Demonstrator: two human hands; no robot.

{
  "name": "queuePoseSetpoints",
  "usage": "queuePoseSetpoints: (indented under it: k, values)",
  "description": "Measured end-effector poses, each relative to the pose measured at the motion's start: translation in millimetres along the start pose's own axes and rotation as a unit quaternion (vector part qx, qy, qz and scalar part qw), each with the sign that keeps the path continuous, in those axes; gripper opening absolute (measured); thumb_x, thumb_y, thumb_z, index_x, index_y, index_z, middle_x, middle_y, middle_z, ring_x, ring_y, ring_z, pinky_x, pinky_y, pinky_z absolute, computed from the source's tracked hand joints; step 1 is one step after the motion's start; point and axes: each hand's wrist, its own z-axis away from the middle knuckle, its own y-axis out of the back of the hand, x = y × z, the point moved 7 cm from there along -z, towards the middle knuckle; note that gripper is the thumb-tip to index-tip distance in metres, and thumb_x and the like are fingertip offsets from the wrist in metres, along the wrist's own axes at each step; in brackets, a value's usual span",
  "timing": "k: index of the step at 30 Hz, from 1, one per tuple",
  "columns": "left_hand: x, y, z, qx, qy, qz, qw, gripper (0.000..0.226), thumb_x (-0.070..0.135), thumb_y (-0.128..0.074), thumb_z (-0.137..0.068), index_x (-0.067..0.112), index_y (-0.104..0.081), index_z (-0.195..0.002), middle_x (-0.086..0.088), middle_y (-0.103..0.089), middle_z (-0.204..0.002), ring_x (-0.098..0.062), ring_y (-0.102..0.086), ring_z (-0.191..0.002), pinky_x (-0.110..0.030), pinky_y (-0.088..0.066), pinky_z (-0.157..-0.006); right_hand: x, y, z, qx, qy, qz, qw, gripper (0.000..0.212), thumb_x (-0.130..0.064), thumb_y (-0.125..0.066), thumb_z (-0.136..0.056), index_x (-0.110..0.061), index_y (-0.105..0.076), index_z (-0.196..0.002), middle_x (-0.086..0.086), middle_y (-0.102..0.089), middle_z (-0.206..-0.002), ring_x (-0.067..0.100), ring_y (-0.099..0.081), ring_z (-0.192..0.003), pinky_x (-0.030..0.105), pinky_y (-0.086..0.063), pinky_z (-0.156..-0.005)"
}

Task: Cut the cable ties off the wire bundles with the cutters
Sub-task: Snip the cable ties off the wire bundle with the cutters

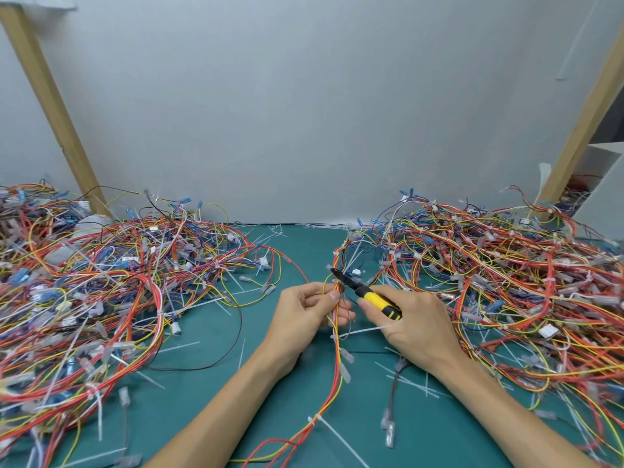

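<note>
Left hand [304, 309] was over the middle of the desk [270, 400], with thumb and fingers curled and pinching a thin wire bundle [336, 366] of red, orange and yellow leads. The bundle ran from the far-right heap through that hand and trailed down to the near edge of the desk.

Right hand [415, 319] was just beside the left, fingers wrapped round the yellow-and-black handle of the cutters [374, 298]. The black tip pointed up-left, at the bundle just above the left thumb. Whether the blades were parted or on a tie could not be told; too small. A white cable tie strip [363, 331] lay across between the two hands, one end at the right-hand fingers and the other at the bundle. Who held it was unclear.

Another cable tie [314, 418] was still round the same bundle lower down, near the near edge, its long tail lying on the green surface.

A big left wire pile [101, 282] covered the left side of the desk up to the far edge. The right wire pile [506, 271] did the same on the right side. Many white ties were still on the wires in both. Loose tie offcuts [418, 383] were scattered on the desk near the right wrist. Two wooden posts, the left post [50, 106] and the right post [587, 119], leaned at the far corners against a grey-white wall [304, 96].
</note>
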Motion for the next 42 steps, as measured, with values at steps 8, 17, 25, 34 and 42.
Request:
queuePoseSetpoints:
  k: [8, 17, 25, 34, 42]
  values:
    - [1.6, 1.2, 0.5, 0.010, -0.003, 0.007, 1.000, 0.016, 0.001, -0.055, -0.095, -0.011, -0.060, -0.104, -0.014, -0.071, -0.079, -0.021, -0.071, -0.068, -0.022, -0.055, -0.063, -3.3, -0.5, 2.2, -0.005, 0.007, 0.024, 1.000, 0.038, -0.066, -0.045, -0.085, -0.037, -0.061, -0.102, -0.017, -0.065, -0.088, 0.009, -0.060, -0.080, 0.029, -0.049, -0.065]
    - [2.3, 2.1, 0.4, 0.014, -0.004, 0.012, 1.000, 0.010, 0.001, -0.055, -0.095, -0.006, -0.062, -0.093, -0.015, -0.070, -0.080, -0.021, -0.071, -0.068, -0.023, -0.055, -0.062, -3.4, -5.2, 0.7, -0.033, 0.026, 0.020, 0.999, 0.037, -0.050, -0.063, -0.087, -0.027, -0.061, -0.116, -0.011, -0.060, -0.102, 0.012, -0.057, -0.095, 0.024, -0.043, -0.078]
    - [2.2, 1.8, 0.8, 0.014, -0.001, 0.011, 1.000, 0.014, -0.001, -0.054, -0.095, -0.012, -0.059, -0.101, -0.017, -0.069, -0.080, -0.020, -0.070, -0.065, -0.023, -0.056, -0.061, -3.7, -5.4, 2.2, -0.043, 0.023, 0.013, 0.999, 0.032, -0.056, -0.058, -0.087, -0.033, -0.059, -0.109, -0.014, -0.061, -0.096, 0.010, -0.057, -0.087, 0.025, -0.045, -0.071]
    - [3.1, 1.2, 1.2, 0.012, -0.002, 0.000, 1.000, 0.014, 0.000, -0.054, -0.096, -0.012, -0.059, -0.102, -0.014, -0.070, -0.079, -0.019, -0.070, -0.065, -0.023, -0.056, -0.062, -1.9, -9.7, 1.2, -0.067, 0.018, -0.005, 0.998, 0.028, -0.058, -0.053, -0.087, -0.032, -0.054, -0.098, -0.015, -0.054, -0.082, 0.009, -0.051, -0.074, 0.033, -0.047, -0.064]
    - [2.0, 1.2, 1.3, 0.013, -0.006, -0.009, 1.000, 0.011, -0.001, -0.053, -0.096, -0.009, -0.059, -0.100, -0.010, -0.071, -0.075, -0.017, -0.069, -0.064, -0.023, -0.056, -0.061, -2.1, -10.9, 0.2, -0.074, 0.017, -0.005, 0.997, 0.026, -0.054, -0.056, -0.088, -0.030, -0.055, -0.099, -0.013, -0.053, -0.082, 0.013, -0.051, -0.075, 0.035, -0.047, -0.065]
